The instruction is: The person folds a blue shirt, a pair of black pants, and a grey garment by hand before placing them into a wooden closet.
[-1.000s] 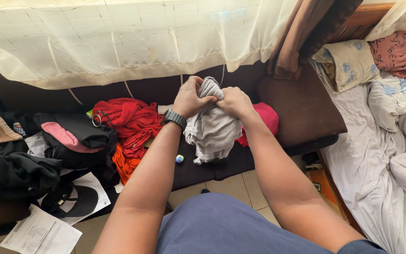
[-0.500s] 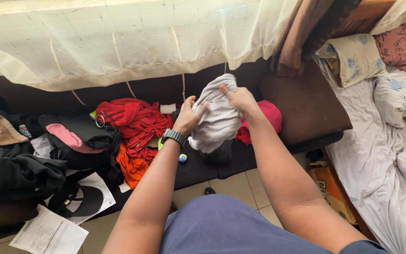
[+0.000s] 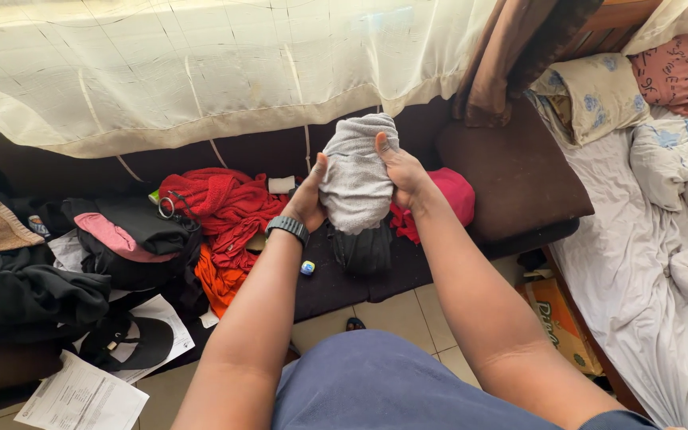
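Observation:
A light grey cloth (image 3: 356, 175), bundled into a compact roll, is held up in front of me over a dark couch (image 3: 511, 171). My left hand (image 3: 308, 199), with a black watch on the wrist, presses its left side. On the cloth's right side sits my right hand (image 3: 401, 171), thumb up against the fabric. Both hands squeeze the bundle between them. A dark garment (image 3: 364, 248) lies on the couch just below the cloth.
Red clothes (image 3: 224, 203), an orange piece, a pink item (image 3: 451, 195), black garments and a bag (image 3: 133, 235) cover the couch's left part. Papers (image 3: 81, 394) and a black cap lie on the floor. A bed (image 3: 646, 239) with pillows stands right; a sheer curtain hangs above.
The loose hanging grey cloth has been gathered into a tight bundle and lifted higher. My hands shifted from pinching its top to gripping its sides.

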